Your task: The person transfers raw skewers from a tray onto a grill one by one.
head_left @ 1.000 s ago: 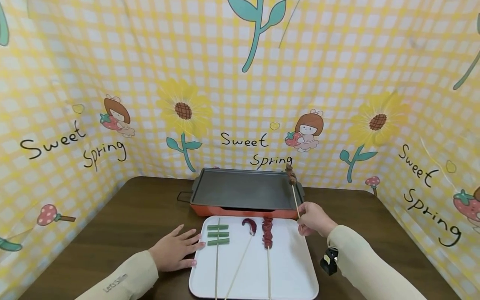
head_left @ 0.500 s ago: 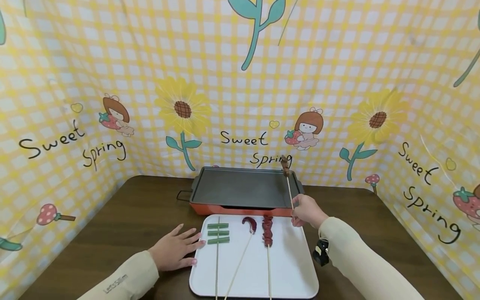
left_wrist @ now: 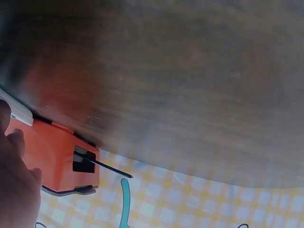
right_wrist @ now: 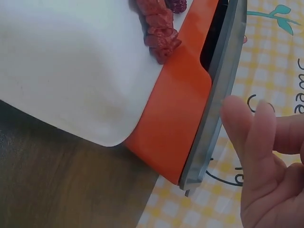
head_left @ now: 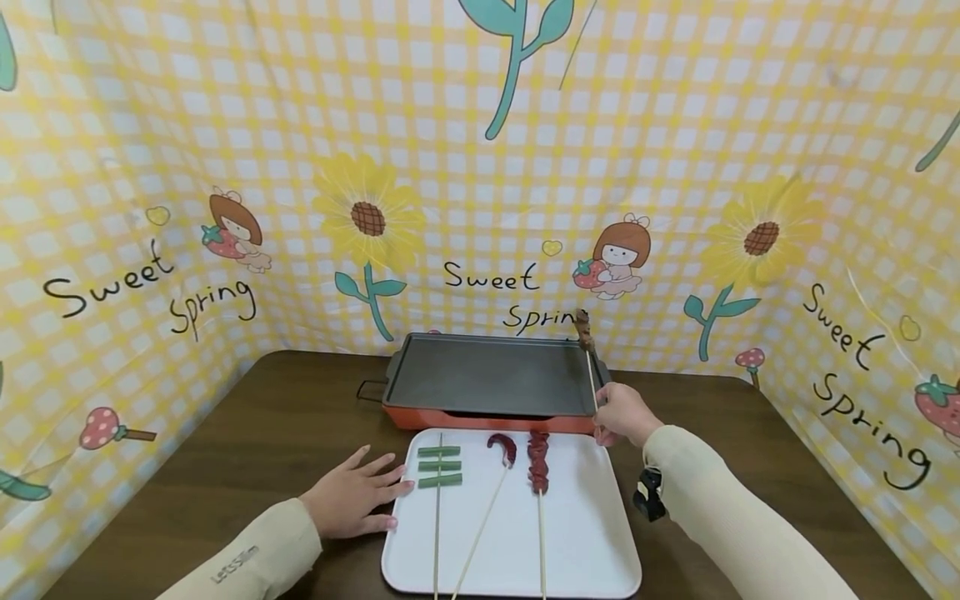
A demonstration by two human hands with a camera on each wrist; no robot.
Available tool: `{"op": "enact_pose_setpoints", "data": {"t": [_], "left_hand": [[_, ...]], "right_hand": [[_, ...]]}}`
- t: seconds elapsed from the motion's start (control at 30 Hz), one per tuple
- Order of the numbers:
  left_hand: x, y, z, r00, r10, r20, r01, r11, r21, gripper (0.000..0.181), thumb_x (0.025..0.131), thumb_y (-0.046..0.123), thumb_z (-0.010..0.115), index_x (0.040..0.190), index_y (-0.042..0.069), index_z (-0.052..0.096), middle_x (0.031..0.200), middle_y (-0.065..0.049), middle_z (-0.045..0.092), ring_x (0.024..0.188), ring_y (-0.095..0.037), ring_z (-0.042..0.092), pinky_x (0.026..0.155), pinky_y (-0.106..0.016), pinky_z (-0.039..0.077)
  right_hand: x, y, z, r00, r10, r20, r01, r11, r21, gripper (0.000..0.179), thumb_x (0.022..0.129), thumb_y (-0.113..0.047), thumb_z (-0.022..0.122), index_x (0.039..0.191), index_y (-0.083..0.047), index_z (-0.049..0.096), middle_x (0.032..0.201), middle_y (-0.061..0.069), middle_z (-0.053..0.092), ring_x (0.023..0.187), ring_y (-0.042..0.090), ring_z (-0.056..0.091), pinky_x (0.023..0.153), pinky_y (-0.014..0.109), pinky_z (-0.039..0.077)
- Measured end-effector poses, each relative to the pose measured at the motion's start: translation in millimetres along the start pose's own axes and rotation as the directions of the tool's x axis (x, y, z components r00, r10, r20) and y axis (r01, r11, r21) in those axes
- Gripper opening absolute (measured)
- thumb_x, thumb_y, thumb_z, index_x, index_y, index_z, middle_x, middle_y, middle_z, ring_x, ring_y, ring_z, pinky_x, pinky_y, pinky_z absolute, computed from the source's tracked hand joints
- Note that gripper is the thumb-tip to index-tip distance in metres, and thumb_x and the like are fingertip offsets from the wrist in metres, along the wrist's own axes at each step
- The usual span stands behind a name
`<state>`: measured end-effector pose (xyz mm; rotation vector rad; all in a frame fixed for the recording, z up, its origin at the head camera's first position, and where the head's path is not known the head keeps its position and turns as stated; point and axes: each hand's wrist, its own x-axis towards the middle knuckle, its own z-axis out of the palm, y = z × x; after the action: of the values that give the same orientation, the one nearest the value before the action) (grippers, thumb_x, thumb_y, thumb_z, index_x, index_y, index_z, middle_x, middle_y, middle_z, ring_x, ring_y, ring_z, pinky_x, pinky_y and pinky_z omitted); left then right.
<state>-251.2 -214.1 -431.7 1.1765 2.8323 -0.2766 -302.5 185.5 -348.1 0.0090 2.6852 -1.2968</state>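
My right hand (head_left: 628, 414) pinches the wooden stick of a skewer of brown meat pieces (head_left: 586, 332). The skewer stands nearly upright, its meat overlapping the far right corner of the griddle (head_left: 487, 375) in the head view. In the right wrist view, thumb and fingers come together beside the griddle's rim, the stick hidden there. My left hand (head_left: 352, 498) lies spread on the table, fingertips at the left rim of a white tray (head_left: 588, 542). On the tray lie a skewer of green pieces (head_left: 440, 466), a curled dark red skewer (head_left: 504, 447) and a red meat skewer (head_left: 538, 462).
The griddle's orange base (right_wrist: 175, 104) stands right behind the tray. A black wire handle (head_left: 371, 389) sticks out at its left. Bare brown table (head_left: 247, 450) extends on both sides. A yellow checked cloth (head_left: 480, 200) surrounds the table's back and sides.
My right hand has moved a little farther forward with the meat skewer, swinging slightly left and then back right. The left hand and the tray's skewers have stayed put.
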Motion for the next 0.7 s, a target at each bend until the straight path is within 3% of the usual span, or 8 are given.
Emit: {"op": "enact_pose_setpoints", "data": {"t": [0.23, 0.7], "left_hand": [[0.7, 0.6, -0.5, 1.0, -0.002, 0.013, 0.002, 1.0, 0.0, 0.062, 0.095, 0.06, 0.036, 0.142, 0.021, 0.05, 0.144, -0.005, 0.047, 0.136, -0.03, 0.037, 0.108, -0.057, 0.023], [0.2, 0.8, -1.5, 0.999, -0.012, 0.032, 0.012, 1.0, -0.005, 0.063, 0.095, 0.061, 0.036, 0.143, 0.022, 0.049, 0.144, -0.004, 0.047, 0.136, -0.031, 0.036, 0.108, -0.057, 0.023]], "right_hand": [[4.4, 14.5, 8.7, 0.999, 0.041, 0.02, -0.043, 0.993, 0.112, 0.022, 0.083, 0.016, 0.05, 0.104, 0.013, 0.045, 0.054, 0.006, 0.05, 0.037, 0.008, 0.046, 0.042, 0.023, 0.046], [3.1, 26.7, 16.4, 0.999, 0.022, 0.027, -0.026, 0.991, 0.13, 0.016, 0.078, 0.017, 0.05, 0.093, 0.013, 0.047, 0.05, 0.007, 0.051, 0.037, 0.009, 0.048, 0.039, 0.021, 0.045]]}}
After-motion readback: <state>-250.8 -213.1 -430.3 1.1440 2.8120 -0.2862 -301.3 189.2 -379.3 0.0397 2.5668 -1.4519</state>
